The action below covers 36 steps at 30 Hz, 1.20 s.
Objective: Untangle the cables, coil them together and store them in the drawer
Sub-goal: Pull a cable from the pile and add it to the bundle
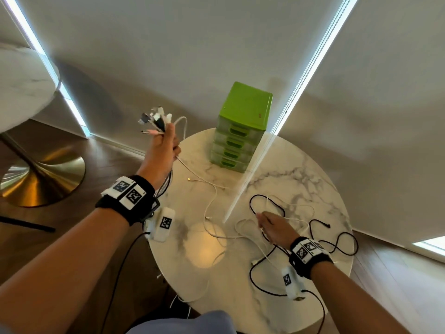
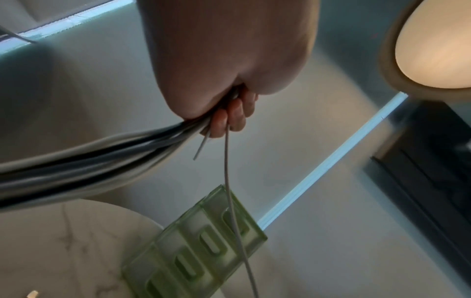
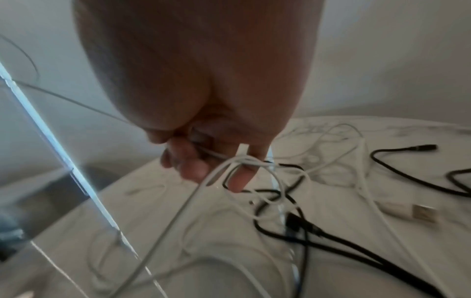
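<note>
Our left hand (image 1: 163,145) grips a bundle of cable ends (image 1: 156,121) raised left of the green drawer unit (image 1: 243,124). In front of it, our right hand (image 1: 274,227) pinches a white cable (image 3: 244,161) among loose cables (image 1: 337,239) on the bench (image 1: 289,165).

A round marble table (image 1: 277,169) stands before pale roller blinds (image 1: 192,44); at nine o'clock, a second table's brass base (image 1: 48,174) on dark wood floor (image 1: 101,150).

White and black cables (image 1: 269,227) tangled on marble table, green drawer unit (image 1: 240,131) shut
</note>
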Tool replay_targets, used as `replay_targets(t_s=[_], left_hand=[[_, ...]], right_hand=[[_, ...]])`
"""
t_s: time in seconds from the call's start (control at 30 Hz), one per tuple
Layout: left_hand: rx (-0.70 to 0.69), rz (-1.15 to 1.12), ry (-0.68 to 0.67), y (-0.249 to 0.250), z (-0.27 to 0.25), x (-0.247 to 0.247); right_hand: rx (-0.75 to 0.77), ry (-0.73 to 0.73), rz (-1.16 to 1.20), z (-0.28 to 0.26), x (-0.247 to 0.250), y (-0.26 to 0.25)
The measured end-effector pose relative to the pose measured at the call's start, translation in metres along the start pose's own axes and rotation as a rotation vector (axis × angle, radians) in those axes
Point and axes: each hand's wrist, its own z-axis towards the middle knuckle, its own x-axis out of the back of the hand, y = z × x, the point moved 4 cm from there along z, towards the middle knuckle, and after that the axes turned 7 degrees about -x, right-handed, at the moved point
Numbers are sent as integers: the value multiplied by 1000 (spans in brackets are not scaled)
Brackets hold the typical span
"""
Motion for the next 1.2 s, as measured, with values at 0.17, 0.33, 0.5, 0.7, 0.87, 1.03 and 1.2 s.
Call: replay_targets(t_s=[0.17,0.33,0.5,0.7,0.87,1.03,1.2], left_hand=[[-3,242,-255,-41,-23,-30],[13,388,-422,-52,-51,-61],[39,407,-395,-55,-53,-73],[-32,424,-273,-47,-36,-63],[-100,379,-89,-25,-4,-29],[-143,471,-152,-25,-6,-31],[-126,492,-197,-30,-17,-39]], right_hand=[[65,205,151,11,28,-62],[246,167,31,4,27,-119],[405,86,-29,-7,13,-145],[322,-117,-46,-4,2,-125],[229,-193,-145,6,0,-60],[224,-2,-160,22,23,-45],[215,69,-401,23,20,-86]])
